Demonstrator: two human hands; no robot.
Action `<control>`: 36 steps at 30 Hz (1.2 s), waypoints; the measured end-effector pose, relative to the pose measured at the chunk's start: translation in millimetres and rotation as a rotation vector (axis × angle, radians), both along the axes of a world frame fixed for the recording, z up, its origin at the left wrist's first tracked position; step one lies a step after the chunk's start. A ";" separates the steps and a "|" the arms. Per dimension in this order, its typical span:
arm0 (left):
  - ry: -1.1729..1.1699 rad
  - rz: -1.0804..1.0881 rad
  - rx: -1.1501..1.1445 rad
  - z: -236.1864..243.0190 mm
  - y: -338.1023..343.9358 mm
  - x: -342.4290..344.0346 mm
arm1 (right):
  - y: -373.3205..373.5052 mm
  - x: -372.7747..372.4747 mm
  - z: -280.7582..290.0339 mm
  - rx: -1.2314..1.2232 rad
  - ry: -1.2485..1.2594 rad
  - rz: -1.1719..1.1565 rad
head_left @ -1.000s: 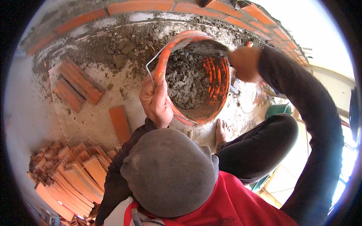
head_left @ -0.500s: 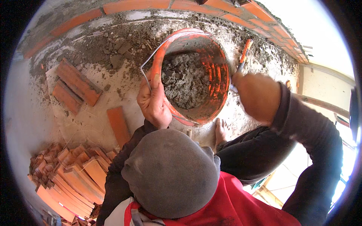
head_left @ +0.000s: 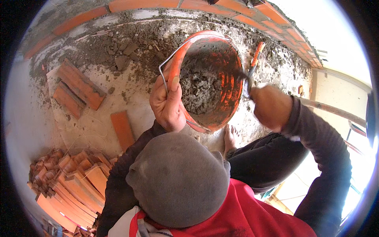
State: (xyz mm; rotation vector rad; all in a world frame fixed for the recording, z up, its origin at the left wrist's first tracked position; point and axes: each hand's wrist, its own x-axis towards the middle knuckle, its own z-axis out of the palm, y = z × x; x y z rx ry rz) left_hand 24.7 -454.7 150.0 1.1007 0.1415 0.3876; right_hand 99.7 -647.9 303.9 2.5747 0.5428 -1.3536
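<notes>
An orange bucket [head_left: 185, 59] stands tilted in front of me, its mouth showing wet grey mortar [head_left: 199, 89] inside. My left hand [head_left: 169, 102] is closed on the bucket's left rim, thumb over the edge, beside the wire handle [head_left: 161, 71]. To the right of the bucket, my right hand [head_left: 272, 107] is closed in a fist around a trowel. The trowel's dark blade [head_left: 238, 74] reaches over the right rim into the bucket and is blurred by motion; its grip is hidden in my fist. Beyond that hand lies a tool with an orange handle [head_left: 258, 51].
A low brick wall [head_left: 146, 4] curves along the far side, with mortar crumbs [head_left: 118, 51] at its foot. Loose bricks [head_left: 82, 83] and another brick [head_left: 122, 129] lie at left. A brick pile [head_left: 75, 185] stands lower left. My bare foot [head_left: 232, 136] is near the bucket.
The bucket's left rim and my left hand have shifted right, narrowing its mouth. My right hand has moved slightly, and the trowel blade shows more clearly over the right rim.
</notes>
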 end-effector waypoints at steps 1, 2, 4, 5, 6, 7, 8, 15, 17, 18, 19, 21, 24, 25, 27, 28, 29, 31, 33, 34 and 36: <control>-0.012 -0.025 0.008 2.8 0.2 0.1 | -3.3 3.0 -13.1 0.015 0.027 0.065; 0.004 -0.024 -0.021 0.3 -0.1 -0.3 | -3.0 6.8 -32.0 0.036 0.057 0.135; 0.022 -0.036 -0.109 -2.2 -6.5 0.3 | -2.4 14.5 -62.7 0.044 0.105 0.271; 0.090 0.004 -0.102 -8.4 -7.0 -3.6 | -1.3 13.2 -78.1 0.062 0.142 0.337; 0.076 0.042 -0.014 -10.3 -8.1 -1.4 | -1.0 12.3 -83.5 0.069 0.170 0.401; 0.082 0.084 0.072 -11.6 -10.1 -4.8 | -2.8 -4.4 -81.1 0.081 0.135 0.227; 0.086 0.136 0.168 -13.1 -9.0 -5.9 | -0.6 -24.0 -75.1 0.102 0.091 0.059; 0.122 0.040 -0.099 -12.2 -3.6 -15.6 | 1.0 -13.4 -4.2 0.079 0.061 -0.012; 0.173 0.065 -0.025 -10.2 -8.5 -18.3 | -13.1 10.5 -28.3 0.098 0.014 -0.032; 0.154 0.040 -0.012 -14.4 -8.5 -18.7 | -14.4 23.2 -34.3 0.024 0.096 -0.046; 0.140 0.021 0.013 -19.3 -7.0 -20.9 | -7.4 24.9 -38.2 -0.038 0.153 -0.192; 0.063 0.013 -0.011 -17.3 -9.5 -16.3 | 9.5 25.4 -44.4 -0.168 0.266 -0.484; 0.100 0.102 -0.049 -31.3 -9.4 -17.4 | -9.1 16.4 -65.9 0.253 0.598 -0.850; 0.040 0.129 -0.110 -37.0 -10.5 -20.7 | -13.2 7.8 -63.5 0.203 0.510 -0.978; 0.147 0.119 -0.128 -31.3 -9.8 -27.0 | -26.0 -0.2 -79.5 0.283 0.705 -1.170; 0.199 0.111 -0.139 -28.2 -10.0 -29.9 | -32.0 -3.7 -85.6 0.327 0.804 -1.263; 0.249 0.119 -0.108 -30.1 -7.5 -33.3 | -23.5 -6.4 -81.5 0.335 0.835 -1.230; 0.275 0.116 -0.128 -26.8 -10.6 -29.8 | -44.8 -27.0 -113.8 0.470 0.807 -1.193; 0.257 0.132 -0.195 -21.1 -10.6 -24.9 | -17.6 -24.2 -86.0 0.325 0.645 -0.787; 0.241 0.145 -0.170 -20.8 -8.8 -27.1 | -2.2 -21.8 -74.7 0.255 0.572 -0.582; 0.197 0.161 -0.157 -19.8 -9.5 -27.9 | 4.8 -27.5 -55.3 0.193 0.278 -0.136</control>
